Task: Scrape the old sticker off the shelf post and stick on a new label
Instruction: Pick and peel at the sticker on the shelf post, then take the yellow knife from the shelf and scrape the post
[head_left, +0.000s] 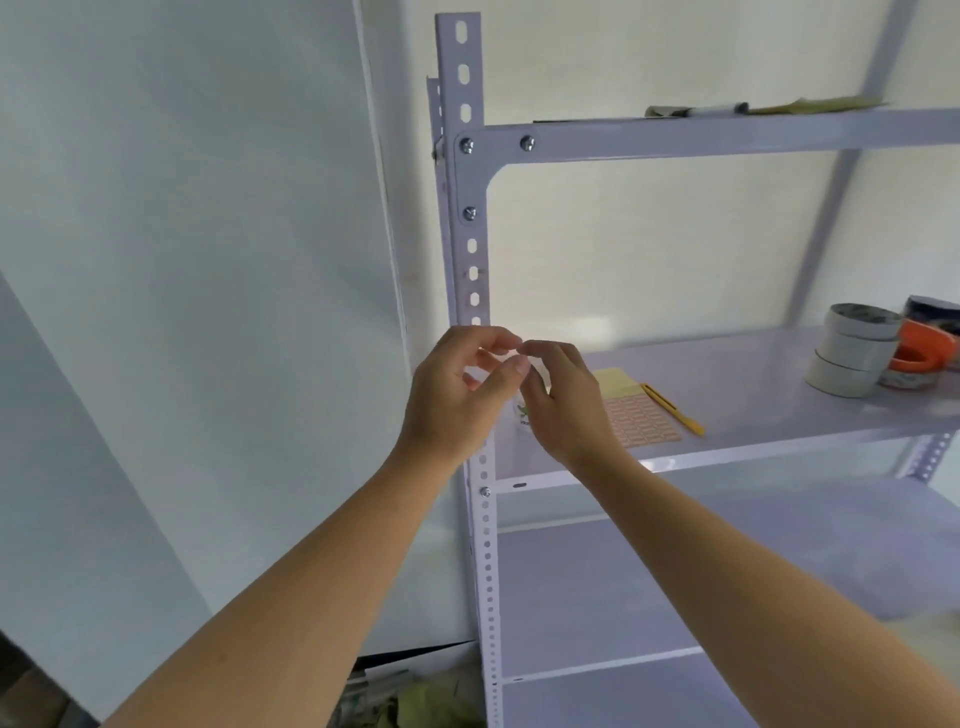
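Far left is just bare wall (182, 260) with lots of free room, plus some clutter (410, 696) on the floor at the bottom, beside the foot of the rack.

The shelf post (470, 244) runs top to bottom with its row of holes. The left hand (457, 389) is up right in front of it, covering part of it at about the height of the middle shelf (753, 395). The fingers are curled and the thumb and forefinger are drawn together. The right hand (566, 405) is just beside it, its fingertips meeting the left ones. Both grips look like a pinch on something tiny and pale, but it's too blurry, so I honestly can't tell if either one has anything in it.

Between the hands, just right of the post edge, a white sticker (523, 415) with green print peeks out. I can't tell if it's stuck on or loose.

The label sheet (644, 418) lies flat near the front edge of the middle shelf, towards its left corner and half behind the right hand. A yellow pad (615, 379) sits just behind it and a yellow cutter (672, 409) lies along its right side.

There's a wide open stretch of shelf after that, then stacked tape rolls (852, 353) and an orange dispenser (914, 356) at the right edge. On the top shelf (727, 136) a marker (717, 110) lies near the front lip.
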